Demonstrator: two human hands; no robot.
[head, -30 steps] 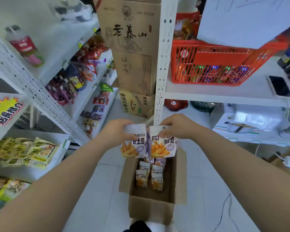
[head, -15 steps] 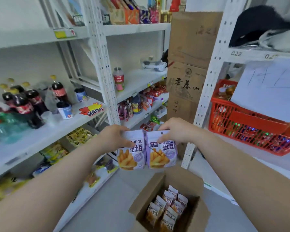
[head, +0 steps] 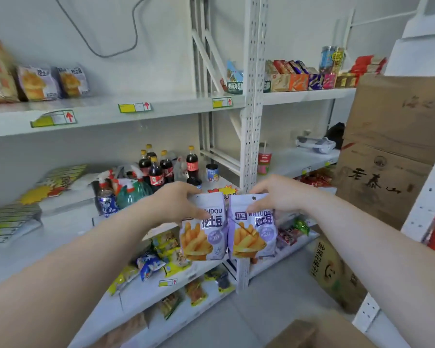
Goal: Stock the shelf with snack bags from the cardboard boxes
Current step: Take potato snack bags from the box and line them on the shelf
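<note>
The left snack bag is pinched at its top by the curled fingers of the left hand. The right snack bag is gripped likewise by the right hand. Both are held side by side, edges touching, before the shelf. Matching bags are stood on it, far left. A cardboard box corner is seen near right.

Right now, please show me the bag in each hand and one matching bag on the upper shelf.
Left-hand bag (head: 196, 243): head view, on its printed fries.
Right-hand bag (head: 249, 243): head view, on its printed fries.
Matching shelf bag (head: 72, 80): head view, on its front face.
</note>
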